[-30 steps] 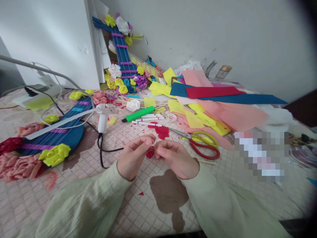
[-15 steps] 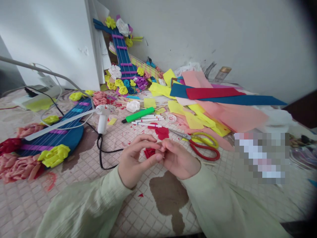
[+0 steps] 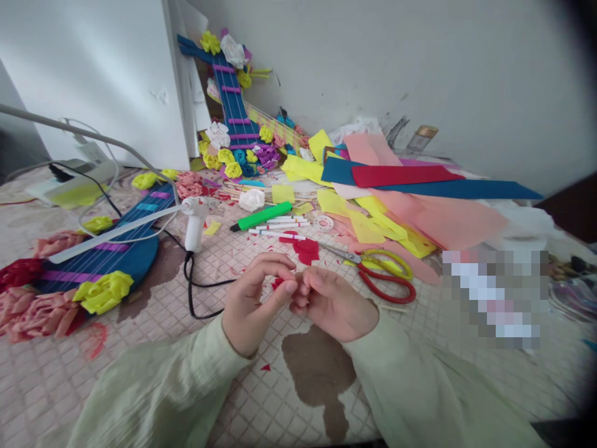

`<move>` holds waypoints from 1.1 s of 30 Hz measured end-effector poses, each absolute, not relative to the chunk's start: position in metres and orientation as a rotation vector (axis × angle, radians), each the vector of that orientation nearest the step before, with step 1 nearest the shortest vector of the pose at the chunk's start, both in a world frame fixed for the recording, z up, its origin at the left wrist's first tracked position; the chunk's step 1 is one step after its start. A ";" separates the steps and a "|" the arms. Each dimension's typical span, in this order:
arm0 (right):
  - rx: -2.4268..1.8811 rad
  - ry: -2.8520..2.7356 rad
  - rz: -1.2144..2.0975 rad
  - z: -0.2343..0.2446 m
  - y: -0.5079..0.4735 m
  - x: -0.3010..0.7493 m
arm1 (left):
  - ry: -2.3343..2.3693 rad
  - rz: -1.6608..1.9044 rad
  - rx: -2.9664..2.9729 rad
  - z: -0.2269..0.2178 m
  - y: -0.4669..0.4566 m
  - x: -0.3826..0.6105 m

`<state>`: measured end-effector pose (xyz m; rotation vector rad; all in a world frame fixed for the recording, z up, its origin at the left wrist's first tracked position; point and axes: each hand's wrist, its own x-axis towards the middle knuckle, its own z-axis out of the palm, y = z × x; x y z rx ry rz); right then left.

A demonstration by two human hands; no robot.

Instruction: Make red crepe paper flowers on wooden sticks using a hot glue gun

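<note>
The person sits with both forearms in on the desk (image 3: 242, 404), hands close together over the middle. The left hand (image 3: 256, 305) curls into a loose ring, thumb and forefinger tips nearly meeting, and it has hold of a small red piece (image 3: 277, 284) that peeps out between them. The right hand (image 3: 339, 305) faces it, fingers bent inward, tips just beside the left's; I can't tell whether they grip anything.

Just beyond the hands lie red scraps (image 3: 306, 251) and the scissors (image 3: 360, 257), their red and yellow handles towards the right. Thin white sticks (image 3: 282, 234) rest farther back, beside a green tool (image 3: 265, 216). To the left, a white tool (image 3: 194, 231) trails a black cord (image 3: 189, 292), near a blue guitar shape (image 3: 144, 249) trimmed with yellow, pink and red flowers. Another blue guitar (image 3: 233, 102) leans upright at the back. A red strip (image 3: 405, 175) lies over a long blue one (image 3: 489, 188) among heaped coloured paper.
</note>
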<state>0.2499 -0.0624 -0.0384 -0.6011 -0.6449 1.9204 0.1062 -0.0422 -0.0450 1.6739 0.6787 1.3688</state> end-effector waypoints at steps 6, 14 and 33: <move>-0.624 -0.637 1.918 -0.041 -0.063 0.247 | 0.692 1.396 1.684 -0.044 -0.041 0.105; -0.734 -0.682 1.909 -0.047 -0.063 0.247 | 0.657 1.391 1.711 -0.045 -0.042 0.105; -0.947 -0.614 1.743 -0.036 -0.062 0.249 | 0.865 1.455 2.400 -0.040 -0.039 0.096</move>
